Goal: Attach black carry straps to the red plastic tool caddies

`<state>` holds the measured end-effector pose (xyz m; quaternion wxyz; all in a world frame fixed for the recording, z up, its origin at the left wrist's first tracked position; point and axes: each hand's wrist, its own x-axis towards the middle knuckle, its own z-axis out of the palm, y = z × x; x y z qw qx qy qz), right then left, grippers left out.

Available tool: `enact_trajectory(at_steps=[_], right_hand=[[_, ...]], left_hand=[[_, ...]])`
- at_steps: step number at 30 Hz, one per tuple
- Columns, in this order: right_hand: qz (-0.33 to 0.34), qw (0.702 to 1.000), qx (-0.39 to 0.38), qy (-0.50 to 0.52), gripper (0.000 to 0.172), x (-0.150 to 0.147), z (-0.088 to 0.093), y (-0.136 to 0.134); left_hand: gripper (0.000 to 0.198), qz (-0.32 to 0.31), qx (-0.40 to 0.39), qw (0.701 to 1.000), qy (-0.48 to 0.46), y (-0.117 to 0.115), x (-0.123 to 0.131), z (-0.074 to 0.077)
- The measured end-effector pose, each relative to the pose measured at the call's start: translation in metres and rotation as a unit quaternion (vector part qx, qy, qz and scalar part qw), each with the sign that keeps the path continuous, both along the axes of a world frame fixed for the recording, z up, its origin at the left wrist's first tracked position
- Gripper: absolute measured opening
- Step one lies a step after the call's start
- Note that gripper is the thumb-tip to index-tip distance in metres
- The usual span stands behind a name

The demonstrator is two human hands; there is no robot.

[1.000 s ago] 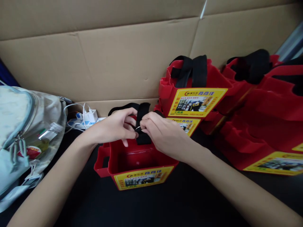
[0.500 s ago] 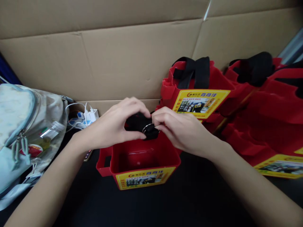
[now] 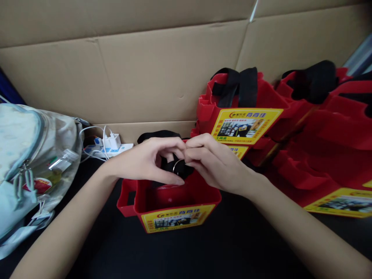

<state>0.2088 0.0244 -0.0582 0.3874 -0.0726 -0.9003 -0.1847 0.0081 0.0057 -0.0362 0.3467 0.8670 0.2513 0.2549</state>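
Note:
Above a red plastic tool box (image 3: 177,199), my two hands meet over a black strap (image 3: 180,169). A thin metal ring (image 3: 174,166) shows against the strap. Curled around the strap from the left is my left hand (image 3: 154,157), its thumb along the lower side. My right hand (image 3: 213,161) pinches at the strap and ring from the right; its fingertips partly hide what they hold. More black strap (image 3: 158,135) arches behind my left hand. The box stands upright, its yellow label (image 3: 180,219) facing me.
Several red tool boxes (image 3: 319,143) with black straps stand stacked at the right. At the left lies a pale backpack (image 3: 58,128) with a bottle (image 3: 64,164) in its side pocket. Beside it, a power strip (image 3: 124,148) carries white chargers. A cardboard wall (image 3: 162,77) rises behind.
Both hands have come slightly lower and closer together, bringing the strap and ring down a little. My left hand's fingers have curled further around the strap. The box has barely shifted.

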Motion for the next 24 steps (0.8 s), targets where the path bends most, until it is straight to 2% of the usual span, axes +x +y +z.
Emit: enact_trajectory(at_steps=[6,10,13,15,18,21,23,24], right_hand=[[-0.001,0.998,-0.060,-0.033,0.005,0.004,0.000,0.002],[0.022,0.995,-0.092,-0.024,0.004,0.006,0.003,0.001],[0.042,0.991,-0.122,0.030,0.005,0.012,0.012,-0.001],[0.051,0.983,-0.150,0.088,0.006,0.017,0.019,-0.004],[0.096,0.951,-0.256,0.142,0.008,0.027,0.027,-0.005],[0.147,0.908,-0.391,0.036,0.022,0.033,0.031,-0.006],[0.146,0.890,-0.431,-0.041,0.029,0.031,0.032,-0.009],[0.129,0.889,-0.436,-0.053,0.027,0.028,0.031,-0.011]], left_hand=[[0.031,-0.001,0.023,0.999,0.028,0.002,0.007,-0.005],[0.039,0.040,0.028,0.993,0.106,0.004,0.000,-0.002],[0.044,0.080,0.025,0.983,0.166,0.005,-0.010,0.001],[0.043,0.093,0.020,0.981,0.168,0.006,-0.015,0.003],[0.043,0.104,0.030,0.985,0.138,0.005,-0.017,0.005],[0.041,0.110,0.072,0.984,0.124,0.002,-0.013,0.005],[0.034,0.101,0.118,0.981,0.117,0.000,-0.007,0.005],[0.031,0.095,0.143,0.978,0.118,-0.001,-0.004,0.004]])
